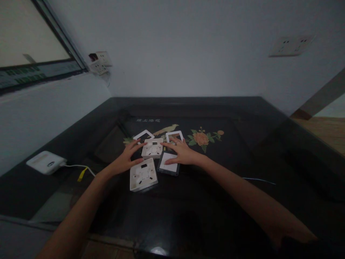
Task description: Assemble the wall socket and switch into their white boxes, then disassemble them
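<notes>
A pale wall (183, 54) is seen behind a shiny black bench (215, 208). Sockets (292, 46) are set in the wall on the right, and more sockets (101, 63) are seen in the left corner, near a window (29, 36). The bench is decorated with a pink flower (201, 139) and a yellow bird (169, 128).

Five small things are gathered near the middle of the bench. An open white box (144, 178) is placed nearest the person, with its hollow side turned up. A second white box (152, 151) is set just behind it. A dark-edged block (163, 166) with a pale top is placed to the right of the boxes. At the back, a left frame (140, 134) and a right frame (174, 132) are seen.

The left hand (129, 158) is held at the left side of the two boxes. Its grip is spread, with thumb and fingers apart. The right hand (182, 151) is held over the block and the right frame, and its grip is spread too. Whether anything is pressed by the fingertips cannot be told.

Far to the left, a white case (46, 162) is joined to a white cord (90, 170) with a yellow tag (82, 174).
</notes>
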Demonstrator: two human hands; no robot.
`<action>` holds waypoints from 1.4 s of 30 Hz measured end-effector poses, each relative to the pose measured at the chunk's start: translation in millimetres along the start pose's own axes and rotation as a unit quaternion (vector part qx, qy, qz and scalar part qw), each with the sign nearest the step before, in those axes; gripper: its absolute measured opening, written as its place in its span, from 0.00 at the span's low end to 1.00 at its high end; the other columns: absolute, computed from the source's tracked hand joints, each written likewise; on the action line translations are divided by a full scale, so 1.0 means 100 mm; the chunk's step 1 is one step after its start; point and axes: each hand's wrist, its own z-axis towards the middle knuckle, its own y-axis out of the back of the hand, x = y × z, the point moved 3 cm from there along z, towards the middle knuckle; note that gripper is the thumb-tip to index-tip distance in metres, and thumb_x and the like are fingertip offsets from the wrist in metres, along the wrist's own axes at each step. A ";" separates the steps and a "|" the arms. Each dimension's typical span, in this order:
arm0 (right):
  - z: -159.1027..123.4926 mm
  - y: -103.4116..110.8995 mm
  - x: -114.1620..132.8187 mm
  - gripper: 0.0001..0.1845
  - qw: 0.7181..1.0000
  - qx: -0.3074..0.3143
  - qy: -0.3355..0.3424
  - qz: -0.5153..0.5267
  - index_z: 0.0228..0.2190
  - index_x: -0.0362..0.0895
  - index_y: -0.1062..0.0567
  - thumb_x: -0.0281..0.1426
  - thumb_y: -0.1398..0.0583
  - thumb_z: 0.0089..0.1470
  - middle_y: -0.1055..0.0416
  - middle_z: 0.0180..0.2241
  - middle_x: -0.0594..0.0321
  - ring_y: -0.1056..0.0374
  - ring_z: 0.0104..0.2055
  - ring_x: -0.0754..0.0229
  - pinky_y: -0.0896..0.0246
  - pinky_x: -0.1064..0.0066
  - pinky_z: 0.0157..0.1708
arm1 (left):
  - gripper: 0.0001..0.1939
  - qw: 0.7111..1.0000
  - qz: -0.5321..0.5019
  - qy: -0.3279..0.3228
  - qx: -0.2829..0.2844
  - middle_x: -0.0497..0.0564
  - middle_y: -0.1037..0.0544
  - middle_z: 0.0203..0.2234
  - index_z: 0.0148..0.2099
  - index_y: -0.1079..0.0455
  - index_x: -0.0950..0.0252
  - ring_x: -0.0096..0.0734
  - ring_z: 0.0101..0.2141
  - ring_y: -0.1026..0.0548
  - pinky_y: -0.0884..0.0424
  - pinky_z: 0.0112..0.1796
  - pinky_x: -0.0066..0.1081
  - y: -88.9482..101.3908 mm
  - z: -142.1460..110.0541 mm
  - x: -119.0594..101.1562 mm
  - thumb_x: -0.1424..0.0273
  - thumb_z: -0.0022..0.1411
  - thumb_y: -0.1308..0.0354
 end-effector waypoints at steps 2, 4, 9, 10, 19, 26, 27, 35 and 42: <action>0.08 0.01 -0.04 0.51 1.000 0.021 -0.003 -0.009 0.66 0.54 0.45 0.53 0.34 0.47 0.52 0.68 0.46 0.61 0.70 0.33 0.65 0.34 0.63 | 0.40 1.000 0.007 0.004 0.018 0.63 0.50 0.69 0.67 0.42 0.62 0.61 0.68 0.53 0.49 0.62 0.57 -0.04 0.02 0.04 0.45 0.60 0.46; 0.13 0.03 -0.07 0.53 0.999 0.036 -0.005 -0.018 0.67 0.53 0.47 0.52 0.33 0.46 0.50 0.68 0.45 0.60 0.70 0.34 0.63 0.36 0.63 | 0.42 0.999 0.014 0.008 0.029 0.63 0.52 0.70 0.67 0.42 0.62 0.62 0.68 0.56 0.51 0.62 0.59 -0.06 0.05 0.09 0.44 0.58 0.44; 0.21 0.02 -0.07 0.49 0.998 0.048 0.006 -0.036 0.66 0.50 0.46 0.49 0.34 0.49 0.45 0.66 0.47 0.50 0.67 0.37 0.57 0.40 0.63 | 0.40 0.999 0.017 0.017 0.047 0.61 0.43 0.67 0.65 0.39 0.59 0.60 0.67 0.50 0.49 0.62 0.59 -0.08 0.14 0.17 0.43 0.58 0.45; 0.22 0.00 -0.06 0.45 0.998 0.050 0.010 -0.038 0.65 0.50 0.44 0.48 0.35 0.52 0.45 0.66 0.48 0.48 0.66 0.39 0.55 0.40 0.63 | 0.39 0.999 0.016 0.017 0.046 0.60 0.41 0.67 0.65 0.38 0.59 0.59 0.67 0.49 0.49 0.62 0.58 -0.09 0.14 0.17 0.43 0.58 0.46; 0.08 -0.08 -0.04 0.28 0.998 0.022 0.028 -0.052 0.60 0.48 0.37 0.41 0.41 0.61 0.43 0.64 0.52 0.43 0.63 0.43 0.48 0.41 0.60 | 0.32 1.000 0.004 0.013 0.006 0.56 0.33 0.63 0.63 0.36 0.61 0.53 0.66 0.45 0.48 0.63 0.54 -0.16 0.12 -0.01 0.49 0.64 0.49; -0.22 0.00 -0.16 0.34 0.999 0.020 0.003 -0.041 0.62 0.47 0.39 0.46 0.40 0.59 0.45 0.66 0.49 0.49 0.67 0.40 0.55 0.38 0.62 | 0.28 1.000 -0.003 0.012 0.015 0.57 0.33 0.62 0.62 0.35 0.61 0.53 0.66 0.44 0.48 0.63 0.55 -0.29 0.19 -0.34 0.55 0.64 0.46; -0.28 0.01 -0.18 0.35 0.999 0.020 -0.004 -0.039 0.62 0.47 0.39 0.47 0.40 0.58 0.46 0.66 0.46 0.51 0.68 0.39 0.56 0.38 0.63 | 0.28 1.000 -0.005 0.012 0.017 0.58 0.34 0.63 0.62 0.35 0.61 0.53 0.66 0.44 0.48 0.63 0.55 -0.31 0.21 -0.40 0.55 0.64 0.46; -0.91 0.14 -0.40 0.38 0.998 0.013 -0.062 -0.030 0.64 0.47 0.40 0.49 0.41 0.57 0.48 0.67 0.41 0.57 0.70 0.40 0.62 0.39 0.65 | 0.25 0.999 -0.017 -0.003 0.041 0.56 0.34 0.63 0.62 0.36 0.55 0.53 0.66 0.46 0.51 0.62 0.59 -0.59 0.37 -0.96 0.59 0.65 0.43; -1.51 0.26 -0.53 0.38 0.994 -0.002 -0.107 -0.020 0.64 0.48 0.40 0.50 0.42 0.57 0.51 0.68 0.43 0.59 0.71 0.40 0.65 0.38 0.65 | 0.26 0.997 -0.035 -0.025 0.057 0.55 0.35 0.63 0.63 0.37 0.55 0.54 0.66 0.46 0.53 0.62 0.62 -0.85 0.42 -1.46 0.62 0.64 0.41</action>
